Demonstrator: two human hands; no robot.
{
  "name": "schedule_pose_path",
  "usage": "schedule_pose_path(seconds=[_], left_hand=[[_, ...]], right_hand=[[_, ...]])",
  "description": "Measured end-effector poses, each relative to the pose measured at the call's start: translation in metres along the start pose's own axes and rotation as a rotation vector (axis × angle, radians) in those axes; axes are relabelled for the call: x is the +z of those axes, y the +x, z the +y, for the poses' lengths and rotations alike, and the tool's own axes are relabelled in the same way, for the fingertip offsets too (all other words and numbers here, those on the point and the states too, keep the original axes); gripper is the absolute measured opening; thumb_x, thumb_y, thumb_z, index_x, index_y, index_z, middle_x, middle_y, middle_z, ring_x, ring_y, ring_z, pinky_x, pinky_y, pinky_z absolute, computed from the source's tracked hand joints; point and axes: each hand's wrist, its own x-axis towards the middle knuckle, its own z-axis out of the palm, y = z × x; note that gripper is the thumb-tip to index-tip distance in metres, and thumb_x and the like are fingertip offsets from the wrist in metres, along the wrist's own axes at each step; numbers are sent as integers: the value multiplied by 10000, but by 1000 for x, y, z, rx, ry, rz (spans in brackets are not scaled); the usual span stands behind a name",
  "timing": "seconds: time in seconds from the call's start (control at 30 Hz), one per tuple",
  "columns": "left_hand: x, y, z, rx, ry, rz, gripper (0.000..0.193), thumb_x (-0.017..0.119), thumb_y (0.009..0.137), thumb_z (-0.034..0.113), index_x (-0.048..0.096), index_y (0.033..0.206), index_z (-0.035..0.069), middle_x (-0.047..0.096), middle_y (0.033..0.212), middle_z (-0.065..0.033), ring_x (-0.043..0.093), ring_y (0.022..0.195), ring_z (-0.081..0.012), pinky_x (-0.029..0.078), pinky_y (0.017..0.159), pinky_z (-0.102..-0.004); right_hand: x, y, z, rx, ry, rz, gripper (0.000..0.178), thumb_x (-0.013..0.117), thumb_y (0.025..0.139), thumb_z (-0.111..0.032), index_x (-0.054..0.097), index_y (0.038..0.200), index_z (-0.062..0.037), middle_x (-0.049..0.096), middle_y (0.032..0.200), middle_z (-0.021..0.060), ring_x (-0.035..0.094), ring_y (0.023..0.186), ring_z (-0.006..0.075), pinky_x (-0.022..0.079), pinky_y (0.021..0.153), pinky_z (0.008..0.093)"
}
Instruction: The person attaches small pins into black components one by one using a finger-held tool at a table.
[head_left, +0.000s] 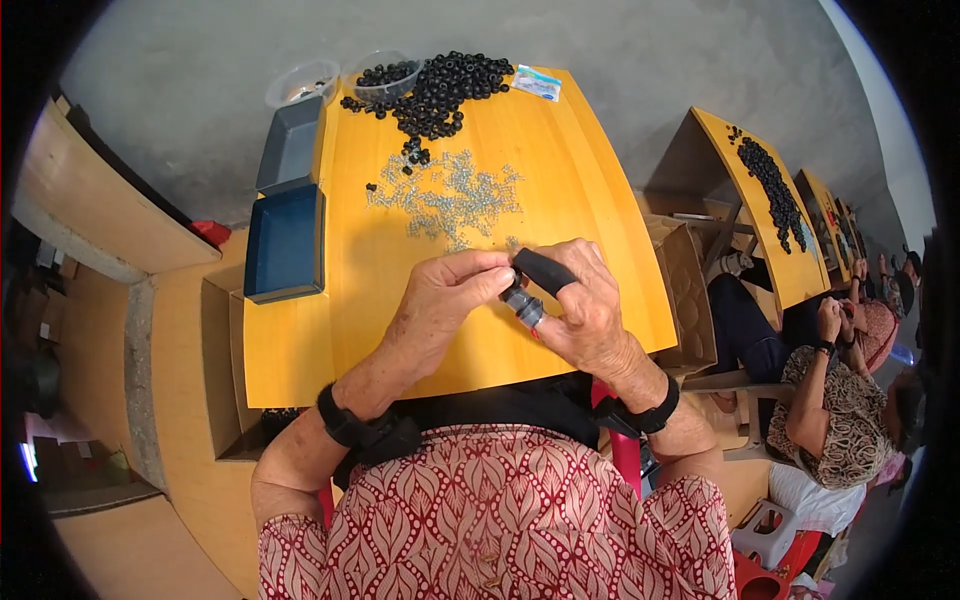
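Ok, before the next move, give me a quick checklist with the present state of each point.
1. Both hands in view over the table: ok; left hand and right hand meet at the fingertips.
2. Finger coverings on the right hand: ok; a black sleeve and a dark wrap are on.
3. Piece between the fingertips properly seated: cannot tell; the fingers hide it.
4. Small silvery pieces nearby: ok; scattered just beyond the hands.
5. Black pieces kept apart from the silvery pieces: not ok; a few strays lie among them.
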Motion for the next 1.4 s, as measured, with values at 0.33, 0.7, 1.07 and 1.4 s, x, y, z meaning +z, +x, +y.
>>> schedule_pose_path(seconds=[0.33,0.7,1.07,1.4], left_hand=[[-2,3,-4,-13,-87,-31,191,639,888,106,668,1047,5,674,951,-34,590,922,-99,437,869,-250],[-1,2,-6,12,24,16,233,640,894,121,654,1078,-22,665,953,-35,584,908,-104,441,853,-248],[-2,1,-7,62,158,33,229,619,897,83,643,1089,-39,674,979,-57,604,906,-108,465,831,-240],[-5,-1,-8,30,79,-6,204,633,883,72,652,1066,-18,667,973,-43,590,920,-108,454,858,-254]], right_hand=[[-3,4,2,61,14,-93,371,777,687,-110,631,1018,-30,607,942,98,583,834,281,453,737,380],[-8,9,5,-39,-64,-144,278,778,678,-137,645,897,-31,611,978,90,587,865,273,452,773,388],[-8,7,3,-165,-212,-178,449,776,607,-146,635,990,42,588,939,140,566,808,296,443,711,400],[-13,8,3,-160,-118,-183,431,769,608,-123,623,974,51,572,1002,158,565,883,308,446,780,434]])
